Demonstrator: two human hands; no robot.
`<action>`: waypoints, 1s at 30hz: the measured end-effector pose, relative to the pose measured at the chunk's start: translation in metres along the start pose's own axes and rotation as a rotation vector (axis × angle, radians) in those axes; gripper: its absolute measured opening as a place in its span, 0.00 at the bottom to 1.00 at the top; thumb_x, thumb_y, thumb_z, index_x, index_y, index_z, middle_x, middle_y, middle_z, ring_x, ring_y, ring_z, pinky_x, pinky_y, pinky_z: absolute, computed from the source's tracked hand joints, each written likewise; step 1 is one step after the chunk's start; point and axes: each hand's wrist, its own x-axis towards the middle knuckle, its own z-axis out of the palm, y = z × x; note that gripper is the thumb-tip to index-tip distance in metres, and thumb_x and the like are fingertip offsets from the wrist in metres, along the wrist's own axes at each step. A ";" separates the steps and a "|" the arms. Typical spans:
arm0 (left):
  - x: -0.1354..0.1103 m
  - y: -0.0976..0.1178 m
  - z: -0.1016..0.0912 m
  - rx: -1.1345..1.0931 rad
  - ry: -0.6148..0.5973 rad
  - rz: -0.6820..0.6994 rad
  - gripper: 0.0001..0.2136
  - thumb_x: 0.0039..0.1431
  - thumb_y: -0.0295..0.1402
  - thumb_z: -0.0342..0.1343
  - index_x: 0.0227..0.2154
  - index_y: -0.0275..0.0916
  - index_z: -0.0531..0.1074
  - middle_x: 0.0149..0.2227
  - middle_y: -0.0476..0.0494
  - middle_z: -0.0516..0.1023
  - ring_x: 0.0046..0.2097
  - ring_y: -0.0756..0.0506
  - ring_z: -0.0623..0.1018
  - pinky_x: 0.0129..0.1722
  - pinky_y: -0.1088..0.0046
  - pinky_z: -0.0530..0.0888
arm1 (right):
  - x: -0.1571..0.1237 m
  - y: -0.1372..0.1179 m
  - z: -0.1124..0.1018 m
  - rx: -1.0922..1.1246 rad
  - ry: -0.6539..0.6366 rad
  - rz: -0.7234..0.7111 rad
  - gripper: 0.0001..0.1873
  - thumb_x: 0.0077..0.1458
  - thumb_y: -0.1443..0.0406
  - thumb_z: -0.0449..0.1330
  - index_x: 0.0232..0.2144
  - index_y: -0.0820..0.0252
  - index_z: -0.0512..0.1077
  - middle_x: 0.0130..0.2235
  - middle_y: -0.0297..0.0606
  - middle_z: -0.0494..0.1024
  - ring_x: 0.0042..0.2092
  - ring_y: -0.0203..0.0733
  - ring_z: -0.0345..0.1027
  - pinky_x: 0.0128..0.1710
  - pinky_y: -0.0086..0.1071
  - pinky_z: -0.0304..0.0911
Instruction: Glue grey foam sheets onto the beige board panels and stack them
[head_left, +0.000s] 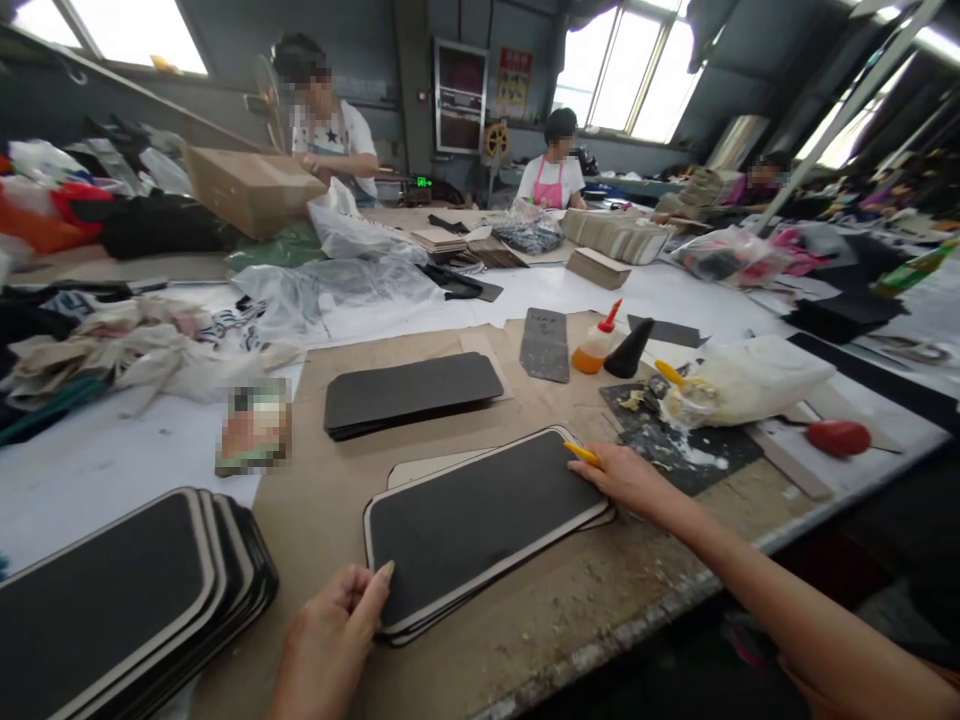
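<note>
In front of me lies a black rounded panel with a pale border, stacked on similar pieces whose edges stick out below. My left hand is closed on its near left corner, thumb on top and the other fingers curled at the edge. At the panel's far right corner, my right hand grips a yellow flat-bladed spreader; the blade touches or hovers just over the surface, I cannot tell which. Behind the panel sits a stack of plain black boards. A taller pile of bordered panels stands at the left.
To the right, a white bag of paste with a yellow handle lies on a smeared dark board. A red-capped glue bottle, a black cone and a red-handled awl are nearby. People work across the table.
</note>
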 end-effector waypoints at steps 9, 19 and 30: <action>-0.006 0.014 -0.003 0.155 0.132 0.003 0.22 0.42 0.59 0.44 0.17 0.43 0.61 0.14 0.51 0.66 0.21 0.45 0.68 0.25 0.71 0.60 | 0.003 0.001 0.002 0.021 -0.043 0.020 0.19 0.57 0.55 0.47 0.38 0.62 0.69 0.37 0.45 0.76 0.40 0.48 0.70 0.36 0.32 0.58; -0.012 0.021 -0.005 0.209 0.202 0.038 0.16 0.47 0.52 0.46 0.28 0.45 0.61 0.18 0.49 0.71 0.27 0.41 0.73 0.28 0.70 0.62 | 0.000 0.002 0.004 -0.018 -0.072 -0.021 0.19 0.59 0.56 0.45 0.40 0.63 0.68 0.40 0.47 0.75 0.41 0.48 0.69 0.38 0.34 0.58; -0.010 0.020 -0.003 0.135 0.214 0.066 0.16 0.45 0.52 0.47 0.26 0.44 0.61 0.19 0.49 0.72 0.27 0.41 0.73 0.28 0.69 0.62 | -0.006 -0.001 0.002 -0.055 -0.086 -0.030 0.16 0.59 0.56 0.45 0.39 0.60 0.65 0.41 0.45 0.74 0.43 0.49 0.68 0.36 0.34 0.59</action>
